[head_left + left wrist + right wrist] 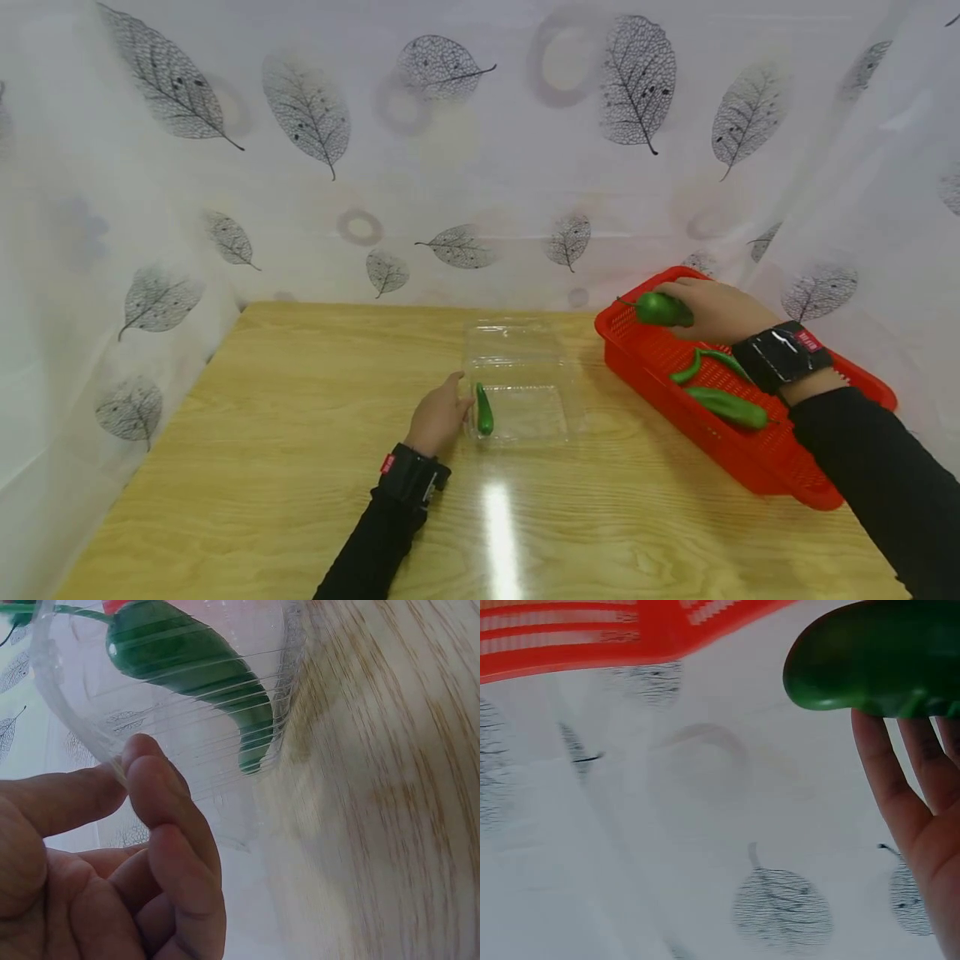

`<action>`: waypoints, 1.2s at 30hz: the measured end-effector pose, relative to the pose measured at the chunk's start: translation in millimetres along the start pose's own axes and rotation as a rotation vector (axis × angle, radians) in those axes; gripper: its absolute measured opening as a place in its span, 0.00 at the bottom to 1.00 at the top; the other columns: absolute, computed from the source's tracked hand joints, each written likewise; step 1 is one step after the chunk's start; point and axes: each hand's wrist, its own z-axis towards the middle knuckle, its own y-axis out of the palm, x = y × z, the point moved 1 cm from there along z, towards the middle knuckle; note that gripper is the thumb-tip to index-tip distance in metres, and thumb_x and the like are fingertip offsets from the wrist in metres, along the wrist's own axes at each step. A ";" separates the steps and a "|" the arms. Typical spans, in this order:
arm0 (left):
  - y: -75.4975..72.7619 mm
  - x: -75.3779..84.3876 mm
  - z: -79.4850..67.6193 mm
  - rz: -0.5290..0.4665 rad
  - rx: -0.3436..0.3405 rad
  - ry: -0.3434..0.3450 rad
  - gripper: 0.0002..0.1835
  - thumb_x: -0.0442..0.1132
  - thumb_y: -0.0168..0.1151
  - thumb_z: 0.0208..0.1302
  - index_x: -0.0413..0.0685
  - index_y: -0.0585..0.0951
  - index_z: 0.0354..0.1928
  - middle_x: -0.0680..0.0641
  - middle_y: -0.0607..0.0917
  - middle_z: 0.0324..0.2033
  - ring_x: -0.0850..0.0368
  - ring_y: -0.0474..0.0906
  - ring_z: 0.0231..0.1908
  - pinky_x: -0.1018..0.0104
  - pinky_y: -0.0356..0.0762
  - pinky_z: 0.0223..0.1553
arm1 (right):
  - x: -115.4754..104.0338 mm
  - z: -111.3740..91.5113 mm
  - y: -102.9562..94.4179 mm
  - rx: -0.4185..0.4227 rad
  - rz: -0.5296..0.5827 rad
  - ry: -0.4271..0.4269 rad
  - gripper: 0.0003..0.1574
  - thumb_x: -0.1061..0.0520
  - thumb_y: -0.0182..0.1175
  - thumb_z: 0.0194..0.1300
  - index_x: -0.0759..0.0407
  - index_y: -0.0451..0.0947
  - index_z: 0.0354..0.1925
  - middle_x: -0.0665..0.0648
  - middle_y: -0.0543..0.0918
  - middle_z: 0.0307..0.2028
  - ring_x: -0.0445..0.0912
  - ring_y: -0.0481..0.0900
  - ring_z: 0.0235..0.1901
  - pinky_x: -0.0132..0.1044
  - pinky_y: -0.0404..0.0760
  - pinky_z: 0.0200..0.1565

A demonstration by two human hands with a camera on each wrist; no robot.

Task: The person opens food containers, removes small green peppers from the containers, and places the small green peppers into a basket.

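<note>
My left hand [437,417] pinches the left rim of a clear plastic clamshell box [525,414] between thumb and fingers. Inside that box, along its left side, lies one green pepper [485,410], seen through the ribbed wall in the left wrist view as a curved pepper [187,664]. Over the far end of a red plastic basket [705,446], my right hand [720,310] grips another green pepper [663,309], its stem pointing left. Close up in the right wrist view, this held pepper [885,660] hides part of the fingers. Several more green peppers [726,407] lie in the basket.
The box's lid [513,340] is folded back toward the wall. Box and basket stand on a wood-grain table [300,467], the basket at its right side. A pale leaf-print sheet [480,167] hangs behind the table and along both sides.
</note>
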 end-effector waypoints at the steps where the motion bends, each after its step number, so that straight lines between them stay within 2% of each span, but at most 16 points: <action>1: -0.2 -0.1 -0.4 0.000 -0.001 -0.003 0.27 0.41 0.55 0.67 0.41 0.65 0.66 0.50 0.82 0.24 0.61 0.73 0.21 0.70 0.64 0.22 | 4.8 -2.7 0.6 -0.012 0.012 0.022 0.35 0.58 0.69 0.50 0.64 0.71 0.56 0.62 0.78 0.44 0.53 0.76 0.40 0.50 0.77 0.41; 6: -1.0 -0.4 -1.9 -0.002 0.004 -0.008 0.27 0.41 0.55 0.67 0.41 0.65 0.66 0.50 0.82 0.24 0.61 0.73 0.21 0.70 0.64 0.22 | 32.5 -14.6 11.0 -0.049 0.030 0.081 0.34 0.58 0.69 0.51 0.66 0.71 0.55 0.61 0.79 0.40 0.52 0.75 0.37 0.48 0.77 0.40; 9: -1.7 0.0 -2.3 0.000 0.007 -0.010 0.27 0.41 0.55 0.67 0.41 0.65 0.66 0.50 0.81 0.24 0.60 0.72 0.21 0.70 0.64 0.22 | 50.2 -21.4 19.7 -0.065 0.053 0.125 0.35 0.57 0.69 0.51 0.67 0.70 0.56 0.61 0.79 0.40 0.53 0.76 0.38 0.50 0.77 0.41; 15: -2.6 -0.6 -1.9 0.000 0.005 -0.017 0.27 0.41 0.55 0.68 0.41 0.65 0.66 0.50 0.80 0.23 0.60 0.70 0.20 0.70 0.63 0.21 | 82.4 -36.1 36.2 -0.109 0.111 0.235 0.42 0.48 0.70 0.51 0.68 0.68 0.57 0.64 0.79 0.40 0.57 0.76 0.39 0.56 0.76 0.42; 21: -2.1 -1.0 -2.0 -0.005 0.004 -0.015 0.27 0.41 0.55 0.68 0.41 0.65 0.66 0.50 0.80 0.22 0.60 0.70 0.20 0.70 0.62 0.21 | 109.7 -49.3 56.3 -0.139 0.129 0.285 0.40 0.50 0.69 0.52 0.73 0.68 0.55 0.66 0.80 0.38 0.54 0.76 0.34 0.48 0.76 0.36; 24: -1.8 -0.5 -2.1 -0.006 0.004 -0.014 0.27 0.41 0.55 0.67 0.41 0.65 0.66 0.50 0.80 0.23 0.60 0.70 0.20 0.70 0.62 0.21 | 120.2 -55.8 65.8 -0.172 0.126 0.314 0.42 0.52 0.67 0.53 0.77 0.64 0.57 0.72 0.79 0.41 0.55 0.77 0.34 0.47 0.76 0.35; 29: -1.4 0.0 -2.2 -0.009 0.005 -0.014 0.27 0.41 0.55 0.67 0.41 0.65 0.66 0.50 0.81 0.24 0.60 0.71 0.21 0.70 0.62 0.21 | 129.7 -65.1 78.3 -0.223 0.156 0.367 0.46 0.53 0.67 0.53 0.80 0.59 0.59 0.79 0.75 0.43 0.61 0.76 0.35 0.50 0.76 0.35; 33: -0.4 0.0 -2.0 -0.013 0.000 -0.008 0.27 0.41 0.55 0.68 0.40 0.65 0.66 0.50 0.81 0.23 0.60 0.70 0.20 0.70 0.62 0.21 | 138.6 -71.0 91.9 -0.233 0.155 0.383 0.48 0.53 0.69 0.51 0.81 0.60 0.58 0.81 0.73 0.45 0.67 0.75 0.39 0.55 0.76 0.38; 36: 0.4 -0.3 -1.8 -0.013 -0.004 -0.006 0.27 0.41 0.55 0.68 0.41 0.65 0.66 0.50 0.81 0.23 0.60 0.70 0.20 0.70 0.62 0.21 | 148.4 -75.1 104.1 -0.229 0.157 0.376 0.47 0.52 0.69 0.50 0.80 0.61 0.57 0.79 0.74 0.44 0.66 0.75 0.39 0.54 0.75 0.38</action>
